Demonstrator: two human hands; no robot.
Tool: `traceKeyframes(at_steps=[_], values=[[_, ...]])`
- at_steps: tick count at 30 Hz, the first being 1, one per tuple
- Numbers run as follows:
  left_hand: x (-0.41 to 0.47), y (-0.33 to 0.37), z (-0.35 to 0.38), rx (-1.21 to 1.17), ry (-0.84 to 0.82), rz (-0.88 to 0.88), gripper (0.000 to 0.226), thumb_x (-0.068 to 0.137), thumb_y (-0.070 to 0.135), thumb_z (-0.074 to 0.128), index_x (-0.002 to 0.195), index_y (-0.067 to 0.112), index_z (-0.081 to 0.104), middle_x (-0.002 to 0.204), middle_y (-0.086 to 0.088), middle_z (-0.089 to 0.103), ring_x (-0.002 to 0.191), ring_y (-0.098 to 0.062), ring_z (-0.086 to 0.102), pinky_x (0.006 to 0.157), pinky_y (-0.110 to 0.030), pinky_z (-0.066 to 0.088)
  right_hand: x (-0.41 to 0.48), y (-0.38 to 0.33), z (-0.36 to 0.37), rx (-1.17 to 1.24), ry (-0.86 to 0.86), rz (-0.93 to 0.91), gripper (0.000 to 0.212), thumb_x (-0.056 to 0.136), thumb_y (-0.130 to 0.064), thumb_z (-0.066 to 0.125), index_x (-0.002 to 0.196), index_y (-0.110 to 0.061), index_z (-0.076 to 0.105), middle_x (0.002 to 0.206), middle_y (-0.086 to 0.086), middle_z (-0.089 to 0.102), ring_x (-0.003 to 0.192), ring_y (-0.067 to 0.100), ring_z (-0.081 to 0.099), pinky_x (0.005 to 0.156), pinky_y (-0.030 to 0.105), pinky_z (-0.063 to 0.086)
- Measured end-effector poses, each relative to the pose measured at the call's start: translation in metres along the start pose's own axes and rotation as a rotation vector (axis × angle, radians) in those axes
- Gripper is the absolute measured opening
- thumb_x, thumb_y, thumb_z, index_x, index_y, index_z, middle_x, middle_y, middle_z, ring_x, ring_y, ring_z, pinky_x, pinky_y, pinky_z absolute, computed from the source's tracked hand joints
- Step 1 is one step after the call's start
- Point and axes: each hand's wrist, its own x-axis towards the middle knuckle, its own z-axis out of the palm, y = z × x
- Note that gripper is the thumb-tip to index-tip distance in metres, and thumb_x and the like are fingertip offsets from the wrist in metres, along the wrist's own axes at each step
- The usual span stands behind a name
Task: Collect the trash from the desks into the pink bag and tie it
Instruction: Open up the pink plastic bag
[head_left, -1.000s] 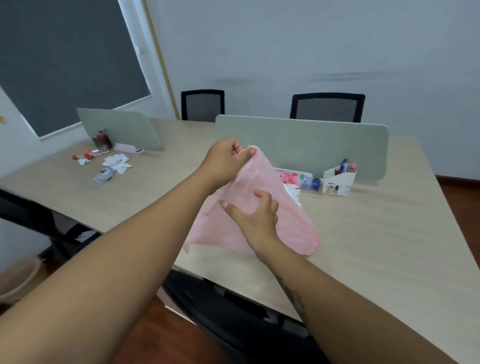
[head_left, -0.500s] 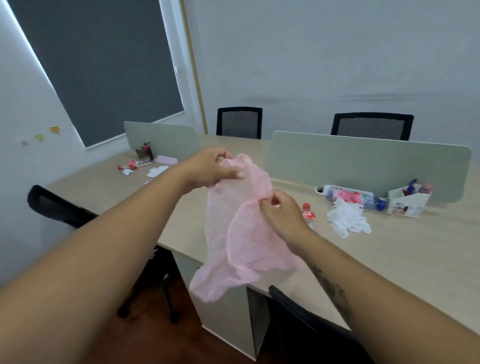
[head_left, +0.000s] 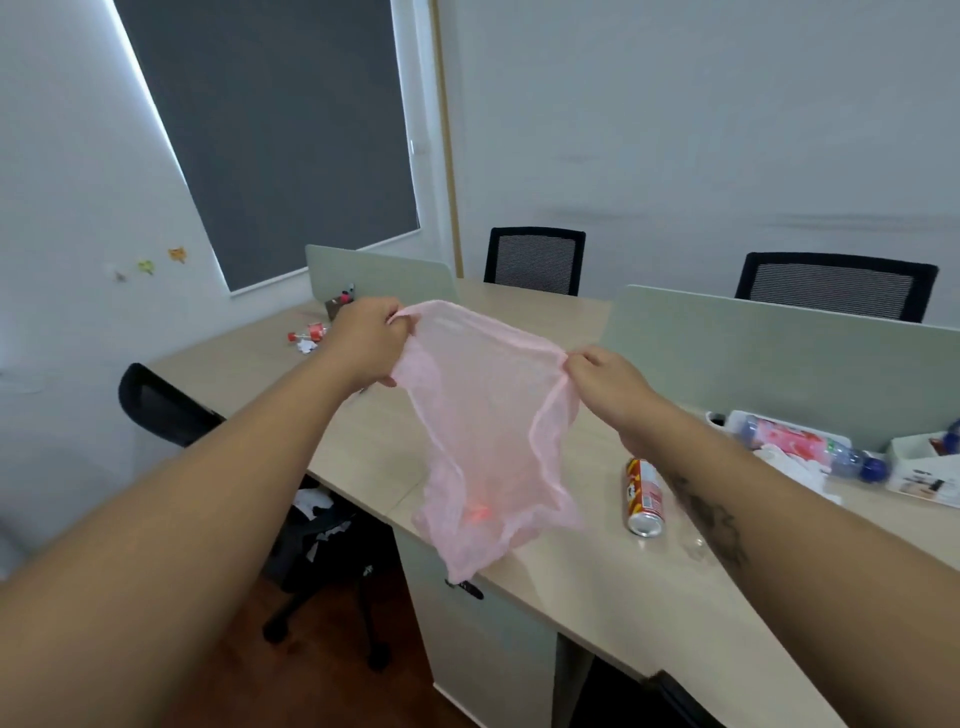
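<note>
A thin pink bag (head_left: 483, 441) hangs in the air over the desk's front edge, its mouth stretched wide. My left hand (head_left: 366, 340) grips the left side of the rim and my right hand (head_left: 605, 376) pinches the right side. A small red thing shows faintly through the bag's bottom. On the desk (head_left: 597, 571) to the right lies a red can (head_left: 643, 496) on its side, then crumpled white tissue (head_left: 795, 465) and a plastic bottle (head_left: 810, 447) with a pink label. More trash, a small red bottle (head_left: 307, 333) and white scraps, lies at the far left desk.
Pale green dividers (head_left: 779, 358) stand along the desk's middle. A white organiser box (head_left: 930, 467) sits at the right edge. Black office chairs stand behind the desk (head_left: 532, 260) and one at the near left (head_left: 166, 405). Wooden floor shows below.
My hands have pulled apart and spread the bag's mouth open; before, it was bunched between them. The view has shifted left and up, showing the red can.
</note>
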Motion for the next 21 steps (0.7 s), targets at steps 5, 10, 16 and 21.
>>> traceKeyframes(at_steps=[5, 10, 16, 21], values=[[0.043, 0.013, 0.007, 0.110, 0.072, 0.058, 0.037, 0.098, 0.019, 0.046, 0.063, 0.012, 0.039, 0.063, -0.007, 0.049, 0.058, -0.034, 0.060, 0.054, -0.037, 0.050, 0.021, -0.014, 0.050, 0.129, -0.132, 0.116, 0.111, 0.060, -0.079, 0.065, 0.150, -0.030, 0.022, 0.151, -0.004, 0.028, 0.133, 0.027, 0.039, 0.101, 0.044, 0.045], [0.084, -0.001, 0.009, 0.176, 0.090, 0.055, 0.024, 0.096, 0.025, 0.053, 0.074, 0.015, 0.057, 0.070, 0.000, 0.055, 0.069, -0.025, 0.051, 0.062, -0.032, 0.041, 0.062, 0.031, 0.073, 0.018, -0.076, 0.300, 0.031, 0.087, -0.026, 0.055, 0.114, -0.011, 0.059, 0.112, 0.013, 0.062, 0.090, 0.035, 0.064, 0.075, 0.049, 0.060], [0.122, -0.066, 0.026, 0.130, 0.074, -0.035, 0.028, 0.096, 0.021, 0.050, 0.074, 0.007, 0.054, 0.078, -0.015, 0.061, 0.076, -0.037, 0.061, 0.072, -0.047, 0.055, 0.089, 0.059, 0.084, 0.113, -0.232, 0.541, 0.010, 0.096, -0.013, 0.044, 0.089, -0.011, 0.051, 0.090, 0.012, 0.062, 0.066, 0.028, 0.055, 0.058, 0.033, 0.045], [0.168, -0.116, 0.049, -0.084, -0.063, -0.141, 0.022, 0.100, 0.020, 0.048, 0.086, 0.010, 0.060, 0.090, -0.012, 0.062, 0.075, -0.033, 0.062, 0.064, -0.041, 0.060, 0.130, 0.074, 0.122, 0.534, 0.049, 0.668, 0.021, 0.090, 0.006, 0.042, 0.107, 0.004, 0.055, 0.089, 0.016, 0.064, 0.057, 0.027, 0.060, 0.049, 0.031, 0.039]])
